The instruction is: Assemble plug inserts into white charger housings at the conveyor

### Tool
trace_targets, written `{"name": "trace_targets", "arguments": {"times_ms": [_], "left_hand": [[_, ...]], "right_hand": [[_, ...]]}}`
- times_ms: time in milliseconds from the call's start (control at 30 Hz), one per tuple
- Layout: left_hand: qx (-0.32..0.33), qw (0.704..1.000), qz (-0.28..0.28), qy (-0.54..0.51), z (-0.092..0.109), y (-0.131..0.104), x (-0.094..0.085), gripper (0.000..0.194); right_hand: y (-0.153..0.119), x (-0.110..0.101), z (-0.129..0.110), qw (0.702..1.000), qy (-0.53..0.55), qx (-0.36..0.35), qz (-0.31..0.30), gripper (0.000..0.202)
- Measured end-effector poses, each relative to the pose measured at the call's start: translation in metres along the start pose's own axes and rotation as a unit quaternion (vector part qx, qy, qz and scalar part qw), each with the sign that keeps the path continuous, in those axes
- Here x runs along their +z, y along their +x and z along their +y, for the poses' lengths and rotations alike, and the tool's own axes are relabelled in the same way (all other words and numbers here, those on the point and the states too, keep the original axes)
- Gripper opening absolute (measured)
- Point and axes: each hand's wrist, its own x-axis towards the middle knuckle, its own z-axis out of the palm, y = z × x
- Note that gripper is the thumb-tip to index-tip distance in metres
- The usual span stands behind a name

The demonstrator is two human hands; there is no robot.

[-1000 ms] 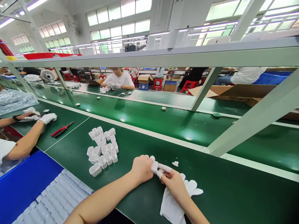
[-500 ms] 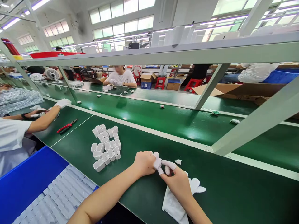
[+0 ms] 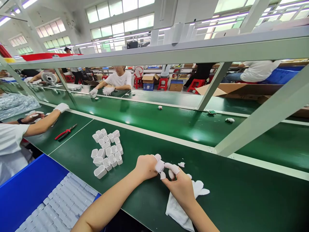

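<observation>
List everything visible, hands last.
Small piece: one, white, front centre.
Cups: about twenty, white, left-centre.
Pliers: one, red-black, left.
Glove: one, white, front.
Scrap: one, white, behind glove.
Bin: one, blue, lower left.
Parts: many, pale, inside bin.
Plastic heap: one, clear, far left.
Table: one, green, front.
Belt: one, green, beyond table.
Shelf: one, pale, above belt.
Co-workers: several, varied clothing, left, background.
Stools: several, red, background.
Left hand: one, white-tipped, holding small piece.
Right hand: one, white-tipped, beside it.

Red-and-black pliers (image 3: 64, 133) lay left on the flat green counter (image 3: 241, 190); a red plastic stool (image 3: 163, 79) stood far beyond.
</observation>
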Motion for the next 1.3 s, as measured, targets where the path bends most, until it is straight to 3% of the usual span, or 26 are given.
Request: {"name": "trace_targets", "arguments": {"times_ms": [333, 433, 533, 600, 633, 733, 833, 933, 1033, 1167, 1233, 1300], "left_hand": [[-0.005, 1.000, -0.005, -0.024, 0.004, -0.001, -0.002, 0.019], [-0.030, 0.999, -0.002, -0.037, -0.007, 0.001, -0.006, 0.015], [-0.108, 0.992, 0.036, -0.051, -0.028, 0.007, -0.012, 0.014], [-0.158, 0.983, 0.070, -0.063, -0.037, 0.010, -0.011, 0.025], [-0.166, 0.980, 0.077, -0.073, -0.037, 0.011, -0.008, 0.027], [-0.077, 0.990, 0.058, -0.105, -0.021, 0.012, 0.011, 0.028], [0.039, 0.993, 0.069, -0.092, -0.003, 0.010, 0.033, 0.060], [0.038, 0.991, 0.080, -0.102, 0.000, 0.007, 0.041, 0.081], [0.032, 0.987, 0.048, -0.148, -0.008, 0.002, 0.032, 0.095], [0.049, 0.968, -0.017, -0.247, -0.020, -0.007, 0.008, 0.117], [0.051, 0.948, 0.006, -0.313, -0.022, -0.013, -0.005, 0.109], [0.071, 0.916, 0.079, -0.388, -0.018, -0.020, -0.018, 0.088]], "right_hand": [[0.004, 0.004, 0.006, 0.997, -0.013, -0.077, 0.023, 0.017], [0.005, -0.002, 0.014, 0.996, 0.027, -0.084, 0.026, 0.016], [0.010, -0.021, 0.034, 0.987, 0.115, 0.033, 0.108, 0.017], [0.015, -0.033, 0.050, 0.952, 0.185, 0.145, 0.197, 0.027], [0.018, -0.037, 0.055, 0.937, 0.214, 0.184, 0.204, 0.031], [0.022, -0.041, 0.052, 0.903, 0.333, 0.238, 0.132, 0.037], [0.021, -0.041, 0.026, 0.841, 0.489, 0.232, 0.026, 0.028], [0.018, -0.044, 0.000, 0.756, 0.611, 0.224, -0.067, 0.026], [0.016, -0.046, -0.012, 0.710, 0.654, 0.239, -0.104, 0.025], [0.010, -0.042, -0.016, 0.694, 0.661, 0.260, -0.116, 0.024], [0.007, -0.042, -0.018, 0.684, 0.669, 0.267, -0.117, 0.023], [0.007, -0.044, -0.022, 0.677, 0.679, 0.259, -0.120, 0.024]]}}
